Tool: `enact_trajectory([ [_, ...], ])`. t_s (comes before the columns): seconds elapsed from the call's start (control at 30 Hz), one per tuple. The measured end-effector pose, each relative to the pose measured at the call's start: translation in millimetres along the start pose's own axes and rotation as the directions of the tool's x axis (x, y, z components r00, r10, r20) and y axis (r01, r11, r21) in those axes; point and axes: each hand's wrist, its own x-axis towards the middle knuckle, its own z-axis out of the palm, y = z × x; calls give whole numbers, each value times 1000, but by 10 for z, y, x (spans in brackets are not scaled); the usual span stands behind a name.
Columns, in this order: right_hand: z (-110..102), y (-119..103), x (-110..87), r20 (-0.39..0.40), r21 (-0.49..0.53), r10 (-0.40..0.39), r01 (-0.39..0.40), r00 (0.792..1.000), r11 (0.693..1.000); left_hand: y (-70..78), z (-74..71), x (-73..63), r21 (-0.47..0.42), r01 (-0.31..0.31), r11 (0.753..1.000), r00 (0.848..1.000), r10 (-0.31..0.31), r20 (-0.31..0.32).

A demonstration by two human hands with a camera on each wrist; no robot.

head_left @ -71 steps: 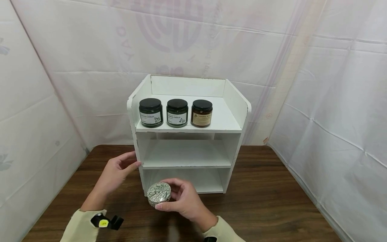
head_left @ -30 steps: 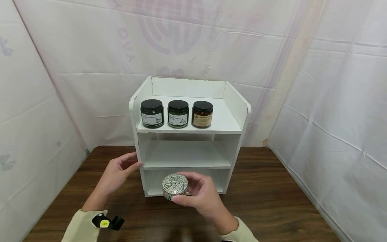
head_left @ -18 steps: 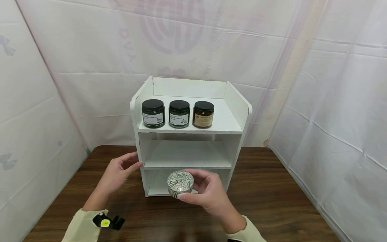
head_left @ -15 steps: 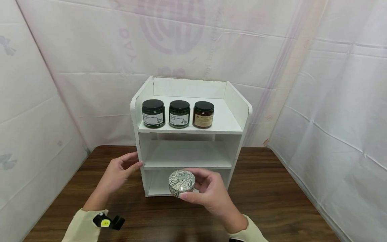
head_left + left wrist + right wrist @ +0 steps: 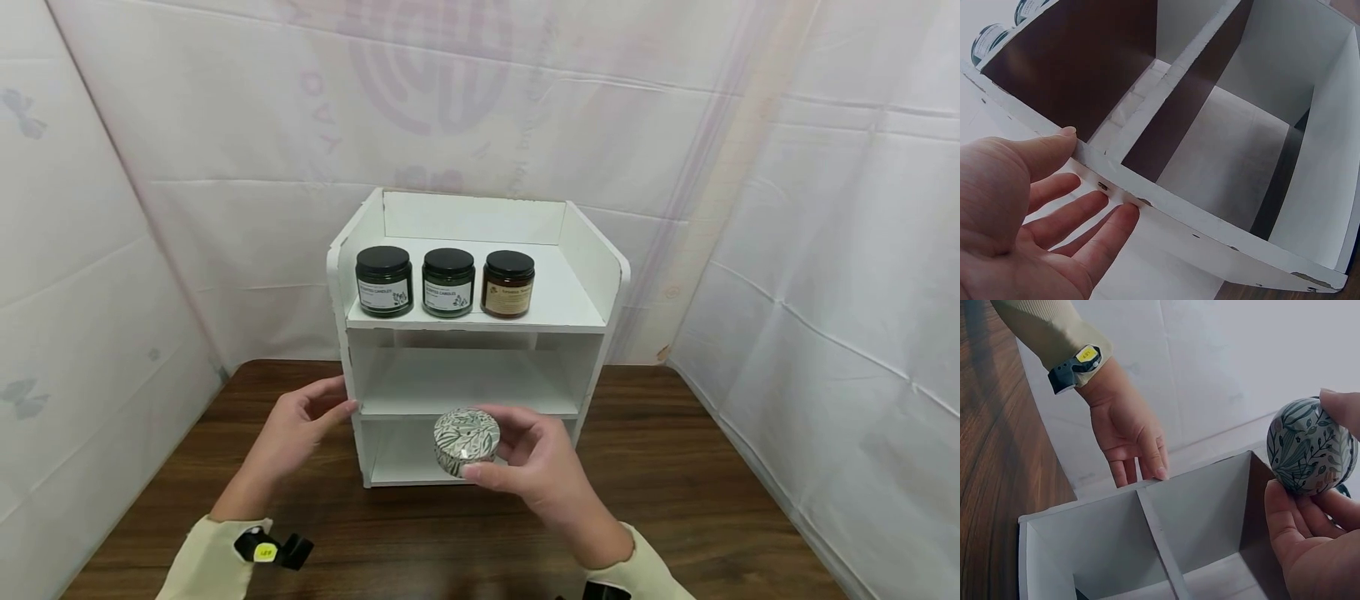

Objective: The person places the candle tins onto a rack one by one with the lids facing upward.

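A round tin [image 5: 465,442] with a green-and-white leaf pattern is pinched between the thumb and fingers of my right hand [image 5: 543,462]. It is held in the air before the lower tier of a white shelf unit [image 5: 468,379]. In the right wrist view the tin [image 5: 1307,447] shows leafy printing. My left hand [image 5: 296,425] touches the unit's left side panel. The left wrist view has the left hand's thumb [image 5: 1054,150] at the panel's front edge and its relaxed fingers against the outer face.
On the top tier stand three black-lidded candle jars: a green jar [image 5: 384,283] at left, another green jar [image 5: 448,283] beside it, and an amber jar [image 5: 508,285]. The unit stands on a dark wooden table [image 5: 675,483], with white cloth walls [image 5: 247,250] around.
My right hand has carried the tin rightward and slightly up, from near the unit's lower left corner to before the lower tier. My left hand has stayed at the side panel.
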Motion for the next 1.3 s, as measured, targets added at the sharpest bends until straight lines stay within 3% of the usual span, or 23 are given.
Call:
enact_trajectory([
  [0.63, -166, -196, 18, 5, -6, -6, 7, 1000, 1000, -11, 8, -1, -11, 23, 1000, 1000, -23, -1],
  [1.3, -320, -339, 27, 4, -29, -23, 23, 1000, 999, -37, 16, 2, -18, 6, 1000, 1000, -6, -12],
])
